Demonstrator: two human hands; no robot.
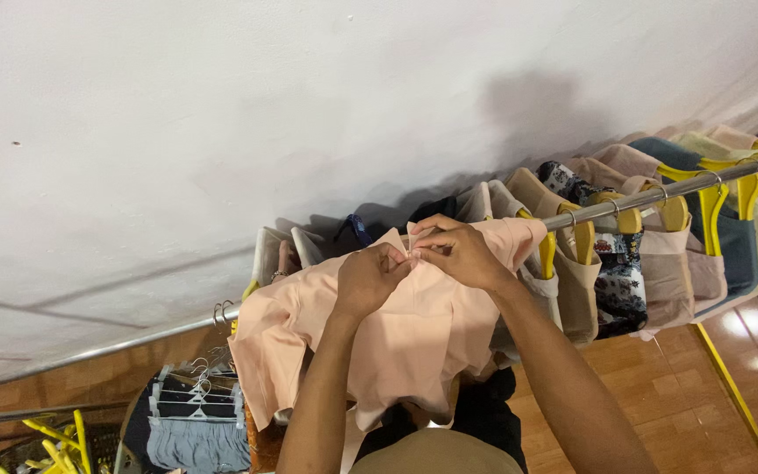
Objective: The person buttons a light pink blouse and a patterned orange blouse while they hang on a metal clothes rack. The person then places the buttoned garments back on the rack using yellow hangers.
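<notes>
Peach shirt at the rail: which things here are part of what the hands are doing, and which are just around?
In hand:
- peach shirt, draped over the metal rail
- left hand and right hand, both pinching its collar

Just around:
- hung garments on yellow hangers
- loose yellow hangers, lower left
- grey hangers stacked below
- white wall

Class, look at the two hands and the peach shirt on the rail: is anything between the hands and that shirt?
Nothing visible is. The left hand and right hand both already pinch the peach shirt at its collar, in direct contact. The shirt hangs on the metal rail, with other garments on yellow hangers to its right, beside it and not in front.
</notes>
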